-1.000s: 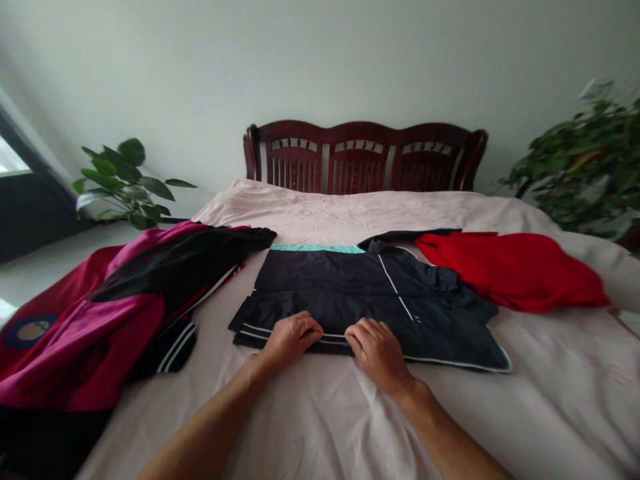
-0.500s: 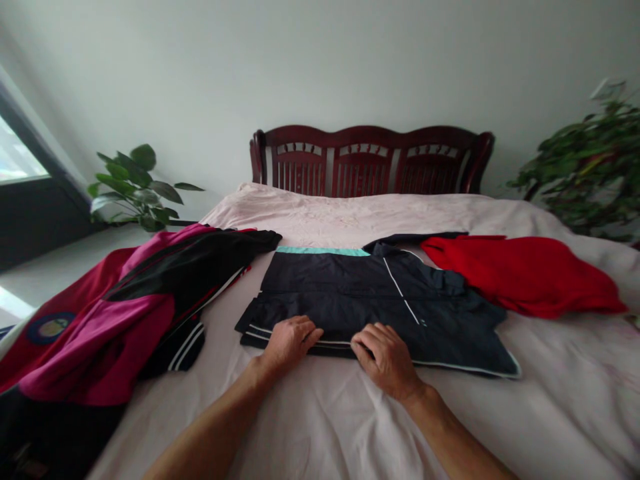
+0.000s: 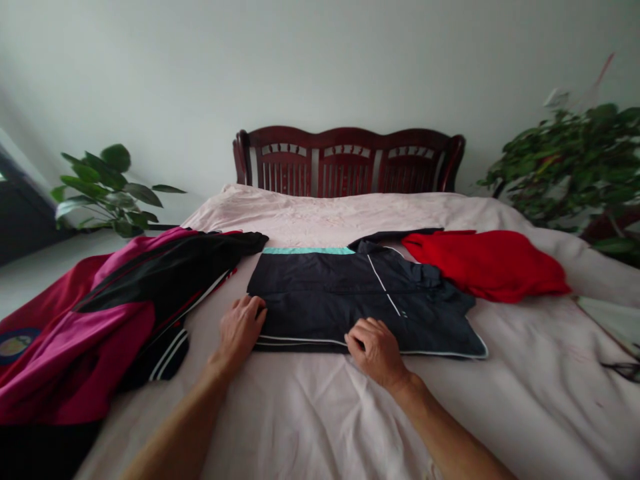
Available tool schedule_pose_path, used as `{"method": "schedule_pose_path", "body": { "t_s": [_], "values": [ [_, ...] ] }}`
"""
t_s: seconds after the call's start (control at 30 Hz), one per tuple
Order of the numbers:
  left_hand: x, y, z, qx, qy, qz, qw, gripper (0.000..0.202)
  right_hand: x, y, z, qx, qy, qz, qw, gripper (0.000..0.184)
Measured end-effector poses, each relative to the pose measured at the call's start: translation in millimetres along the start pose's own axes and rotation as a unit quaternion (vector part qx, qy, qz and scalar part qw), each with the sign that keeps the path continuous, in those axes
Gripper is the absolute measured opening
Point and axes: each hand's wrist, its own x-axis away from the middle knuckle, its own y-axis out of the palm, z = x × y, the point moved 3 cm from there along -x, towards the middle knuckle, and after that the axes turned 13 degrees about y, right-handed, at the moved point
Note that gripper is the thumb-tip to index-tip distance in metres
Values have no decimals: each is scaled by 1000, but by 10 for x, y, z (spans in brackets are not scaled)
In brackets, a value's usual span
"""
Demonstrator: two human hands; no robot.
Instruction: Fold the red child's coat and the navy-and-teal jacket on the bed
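Seen from the head camera, a dark navy jacket (image 3: 345,293) lies folded flat in the middle of a bed, on a pale pink sheet (image 3: 300,420) with soft creases. Its upper edge shows a teal band (image 3: 307,251), and thin white piping (image 3: 300,341) runs along the lower edge.

The left hand (image 3: 240,328) rests open on the sheet, its fingertips touching the jacket's left edge without gripping it. The right hand (image 3: 374,350) lies on the lower edge, fingers slightly curled; whether it pinches the fabric cannot be told.

Nothing stands between the hands and the jacket. Just left of it lies a heap of magenta and black sports jacket (image 3: 115,313), and a crumpled red garment (image 3: 485,263) touches its far right side. Beyond rises a carved dark wooden headboard (image 3: 347,163), flanked by leafy green plants (image 3: 105,187) (image 3: 570,160).
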Motion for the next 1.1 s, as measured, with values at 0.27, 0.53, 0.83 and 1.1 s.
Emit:
{"method": "schedule_pose_path", "body": {
  "t_s": [0.27, 0.53, 0.83, 1.1],
  "values": [
    [-23, 217, -84, -21, 44, -39, 998, 40, 26, 19, 173, 102, 61, 1, 993, 42],
    [-46, 344, -164, -45, 36, -67, 996, 50, -33, -4, 632, 205, 171, -127, 955, 59],
    [-37, 309, -138, -42, 27, -73, 996, 51, -47, -97, 968, 194, 241, -158, 938, 62],
    [-35, 315, -128, -35, 26, -72, 996, 53, -60, -70, 1101, 191, 235, -145, 942, 53]
  ]
}}
